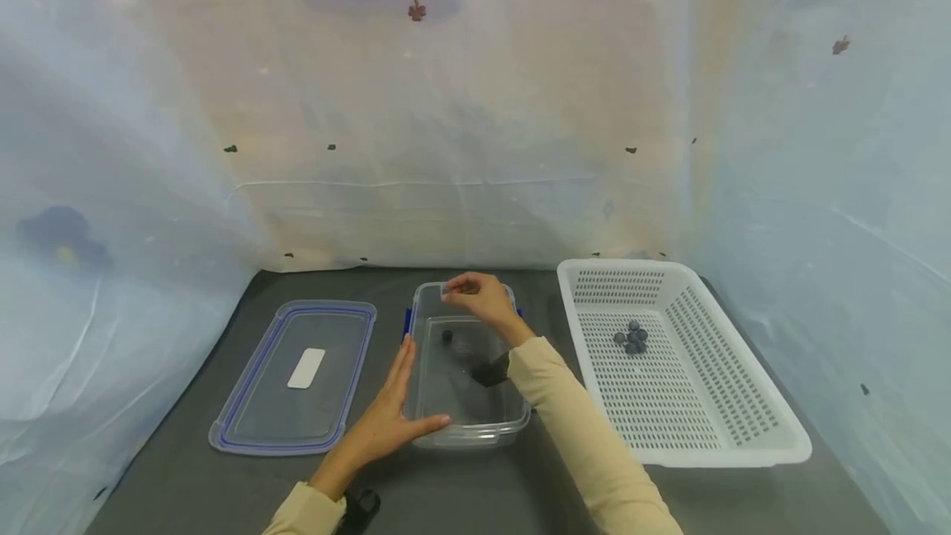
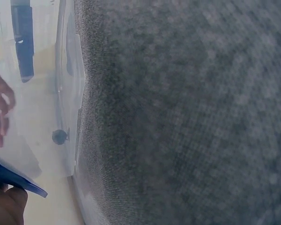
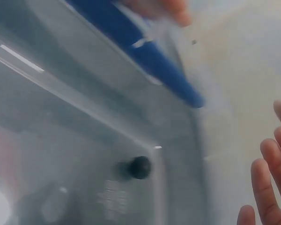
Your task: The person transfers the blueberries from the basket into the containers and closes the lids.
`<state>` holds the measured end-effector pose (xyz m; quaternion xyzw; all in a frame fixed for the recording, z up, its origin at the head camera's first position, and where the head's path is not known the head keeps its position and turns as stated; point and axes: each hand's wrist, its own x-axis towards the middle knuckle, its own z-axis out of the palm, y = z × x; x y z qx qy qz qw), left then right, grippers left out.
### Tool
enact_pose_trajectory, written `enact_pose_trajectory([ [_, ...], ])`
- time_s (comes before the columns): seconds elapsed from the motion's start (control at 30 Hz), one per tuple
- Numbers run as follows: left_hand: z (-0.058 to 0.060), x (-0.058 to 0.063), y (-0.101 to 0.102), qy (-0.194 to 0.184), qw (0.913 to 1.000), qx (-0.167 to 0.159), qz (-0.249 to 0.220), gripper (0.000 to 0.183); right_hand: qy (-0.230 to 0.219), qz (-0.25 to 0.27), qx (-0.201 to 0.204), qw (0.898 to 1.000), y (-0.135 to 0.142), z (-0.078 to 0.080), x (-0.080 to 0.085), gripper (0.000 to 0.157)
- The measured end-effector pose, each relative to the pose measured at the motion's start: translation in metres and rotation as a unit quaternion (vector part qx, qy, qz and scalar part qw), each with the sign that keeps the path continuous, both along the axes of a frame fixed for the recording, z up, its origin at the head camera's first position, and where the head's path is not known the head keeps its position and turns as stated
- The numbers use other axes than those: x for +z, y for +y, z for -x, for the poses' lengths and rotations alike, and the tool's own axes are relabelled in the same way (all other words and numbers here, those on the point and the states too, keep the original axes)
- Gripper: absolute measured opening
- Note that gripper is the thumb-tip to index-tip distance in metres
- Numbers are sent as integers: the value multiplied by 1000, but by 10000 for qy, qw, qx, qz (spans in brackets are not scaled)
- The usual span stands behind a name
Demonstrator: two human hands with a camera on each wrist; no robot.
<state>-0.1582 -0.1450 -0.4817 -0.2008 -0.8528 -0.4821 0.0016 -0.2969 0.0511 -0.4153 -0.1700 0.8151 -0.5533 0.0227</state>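
Lid label: a blank-looking white rectangular label (image 1: 306,368) sat mid-lid; any writing was too small to tell.
Container marking: faint marks (image 3: 114,197) showed on its floor, blurred beyond reading.
Berries: one small, round, dark-blue berry (image 1: 447,337) lay on the container floor, towards its back left corner; about six more, a tight cluster of dark berries (image 1: 631,338), lay in the basket.
Container: one clear, rectangular plastic box (image 1: 453,403) stood mid-worktop, near the back edge, with a blue plastic latch (image 1: 407,320) on its left side.
Lid: one translucent flat lid with a blue seal (image 1: 334,386) lay towards the worktop's left edge.
Basket: one white, slotted plastic basket (image 1: 724,362) stood along the worktop's right edge.
Left hand: the left hand (image 1: 386,415) was spread, touching the box around its front left corner.
Right hand: the right hand (image 1: 479,295) hung over the box's back end, fingers parted and loosely bent.
Worktop: a dark grey, woven-textured worktop (image 1: 446,494).
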Motion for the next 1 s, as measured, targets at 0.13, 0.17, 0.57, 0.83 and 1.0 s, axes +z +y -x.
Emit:
enact_pose_trajectory([
  [0.13, -1, -2, -1, 22, 10000, 18, -30, 118, 132, 200, 219, 9995, 10, -3, 19, 27],
  [0.17, -1, -2, -1, 27, 10000, 30, -34, 118, 140, 264, 266, 9992, 13, -4, 24, 27],
  [0.57, -1, -3, 0, 98, 9999, 64, 2, 120, 625, 416, 568, 9956, 76, -25, 65, 29],
  [0.83, -1, -2, 0, 95, 9999, 119, 40, 121, 649, 311, 86, 9974, 132, -35, 74, 31],
  [1.0, -2, -2, 1, 138, 9998, 139, 74, 121, 546, 333, -166, 9978, 164, -36, 72, 33],
])
